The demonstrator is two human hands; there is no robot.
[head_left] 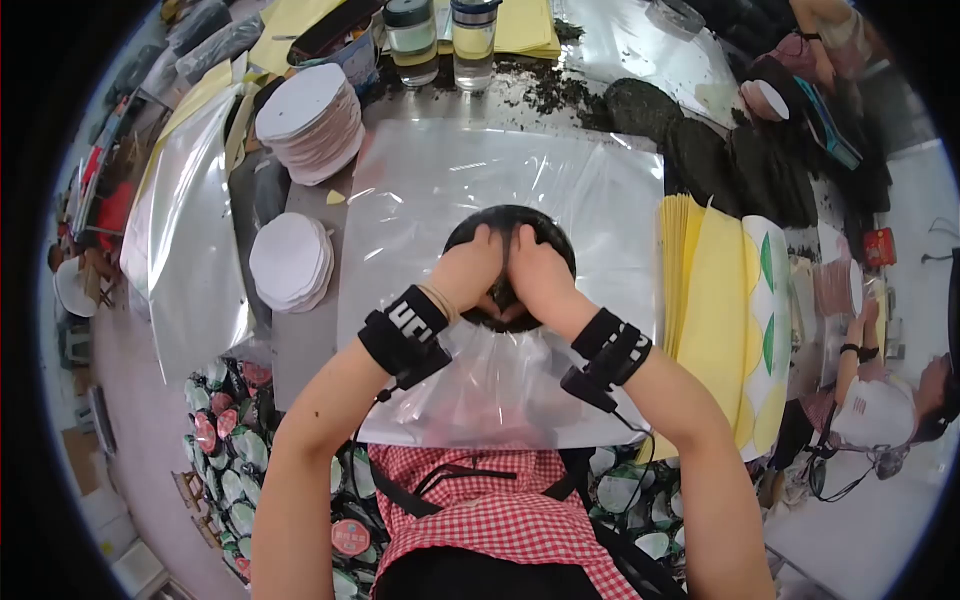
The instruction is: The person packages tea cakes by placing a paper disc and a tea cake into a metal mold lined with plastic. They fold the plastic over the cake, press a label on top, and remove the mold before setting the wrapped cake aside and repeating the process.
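A dark, round, glossy disc (520, 215) lies on a clear plastic sheet (420, 200) in front of me. My left hand (467, 270) and my right hand (543, 272) meet over the middle of it. On both hands the fingers are curled down onto the disc, with the thumbs close together at its near side. What the fingertips pinch is partly hidden beneath the hands. Black straps with small devices circle both wrists.
Round white papers (290, 262) and a taller stack (308, 120) stand at left, folded yellow papers (700, 300) at right. Similar dark discs (700, 155) lie at the back right, near dark crumbs (545, 95). Two lidded glasses (473, 50) stand behind. Another person (870, 400) sits at right.
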